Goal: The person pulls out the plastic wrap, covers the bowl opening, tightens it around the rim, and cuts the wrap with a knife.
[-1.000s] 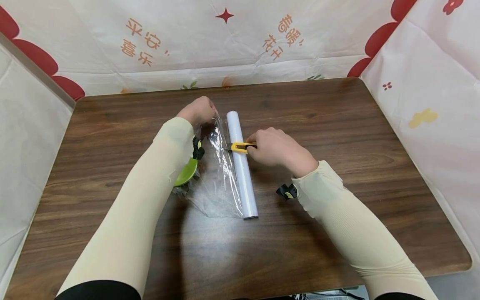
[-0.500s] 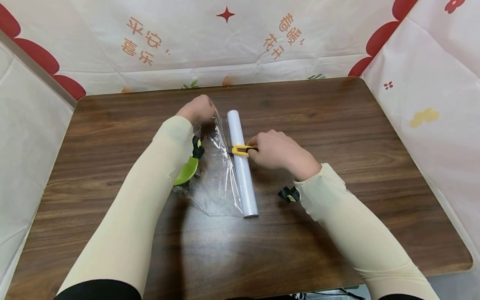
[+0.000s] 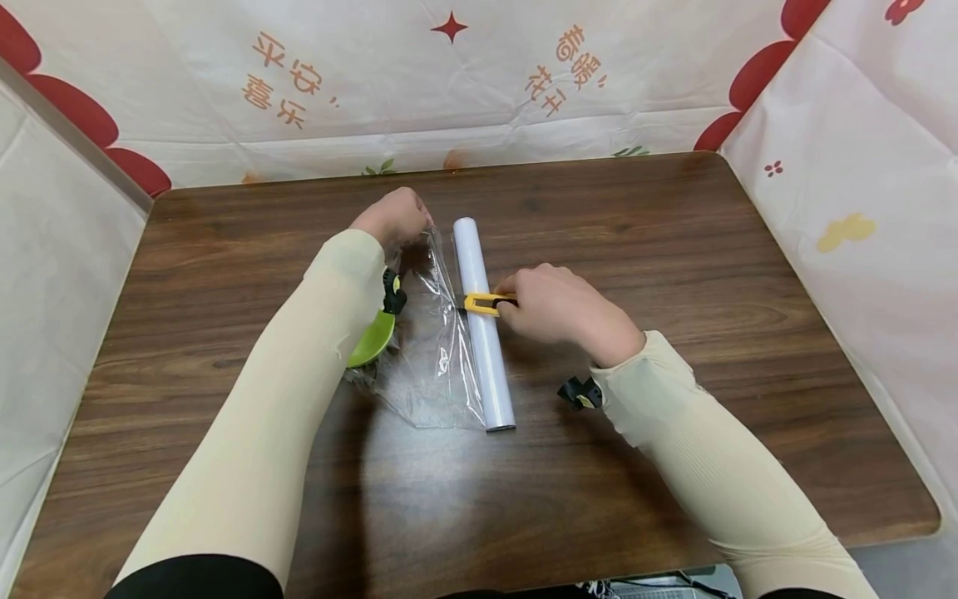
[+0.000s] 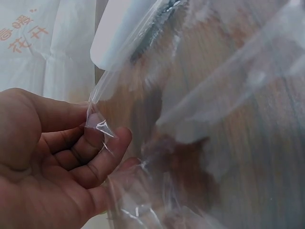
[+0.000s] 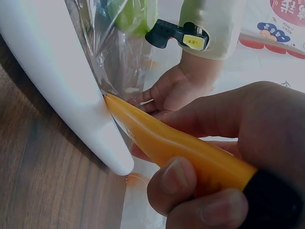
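Long cream sleeves (image 3: 284, 374) are worn, finely ribbed in places and bordered by black fabric (image 3: 198, 578). A black device (image 3: 392, 293) with a yellow label (image 5: 194, 42) is worn near each sleeve's end; the left hand (image 3: 394, 218) and right hand (image 3: 561, 309) are bare.

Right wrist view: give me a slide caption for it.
Right-hand grip on a yellow cutter beside a white roll, clear film beyond.

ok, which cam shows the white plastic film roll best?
Head: the plastic film roll shows full length, both ends in frame, with the yellow utility knife across it. Right wrist shows it larger, but cut off at upper left. Left wrist catches only one end, cropped at the top.
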`<state>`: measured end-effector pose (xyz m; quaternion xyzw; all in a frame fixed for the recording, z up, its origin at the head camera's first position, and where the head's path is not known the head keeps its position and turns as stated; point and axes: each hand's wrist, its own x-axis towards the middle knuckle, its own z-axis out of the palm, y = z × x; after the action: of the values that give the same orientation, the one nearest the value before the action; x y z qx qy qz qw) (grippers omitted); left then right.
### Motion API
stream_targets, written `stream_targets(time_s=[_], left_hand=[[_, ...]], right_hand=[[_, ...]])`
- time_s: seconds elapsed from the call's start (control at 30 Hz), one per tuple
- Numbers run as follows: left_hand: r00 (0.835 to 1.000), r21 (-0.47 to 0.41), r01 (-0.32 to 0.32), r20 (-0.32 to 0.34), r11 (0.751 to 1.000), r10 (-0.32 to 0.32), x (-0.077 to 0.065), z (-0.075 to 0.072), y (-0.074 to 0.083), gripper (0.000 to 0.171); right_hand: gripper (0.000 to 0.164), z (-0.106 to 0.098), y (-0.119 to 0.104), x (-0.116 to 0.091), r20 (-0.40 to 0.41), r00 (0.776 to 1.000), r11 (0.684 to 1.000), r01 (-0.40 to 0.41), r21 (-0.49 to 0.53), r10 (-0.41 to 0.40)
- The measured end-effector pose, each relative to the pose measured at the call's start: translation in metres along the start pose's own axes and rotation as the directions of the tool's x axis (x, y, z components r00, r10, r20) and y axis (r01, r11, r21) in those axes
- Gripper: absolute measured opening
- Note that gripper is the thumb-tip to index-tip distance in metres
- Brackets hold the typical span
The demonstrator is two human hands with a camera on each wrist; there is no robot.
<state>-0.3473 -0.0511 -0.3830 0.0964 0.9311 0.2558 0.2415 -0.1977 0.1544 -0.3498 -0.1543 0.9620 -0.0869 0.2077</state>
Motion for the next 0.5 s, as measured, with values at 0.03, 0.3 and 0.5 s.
stream_targets(time_s=[0.03, 0.3, 0.5], left_hand=[[1.0, -0.001, 0.002, 0.0, 1.0, -0.002, -0.0003, -0.0001, 0.0, 0.028], [1.0, -0.002, 0.012, 0.0, 1.0, -0.012, -0.0027, -0.0017, 0.0003, 0.027], [1.0, 0.017, 0.004, -0.003, 1.0, -0.004, -0.0018, -0.0025, -0.0007, 0.028]], right_hand=[[0.035, 0.0003, -0.0001, -0.0007, -0.001, 1.0, 1.0, 0.0, -0.001, 0.0], [0.035, 0.0022, -0.0016, -0.0059, -0.005, 1.0, 1.0, 0.004, -0.002, -0.004], [0.033, 0.0035, -0.0023, -0.0101, -0.002, 1.0, 1.0, 0.016, -0.004, -0.016]])
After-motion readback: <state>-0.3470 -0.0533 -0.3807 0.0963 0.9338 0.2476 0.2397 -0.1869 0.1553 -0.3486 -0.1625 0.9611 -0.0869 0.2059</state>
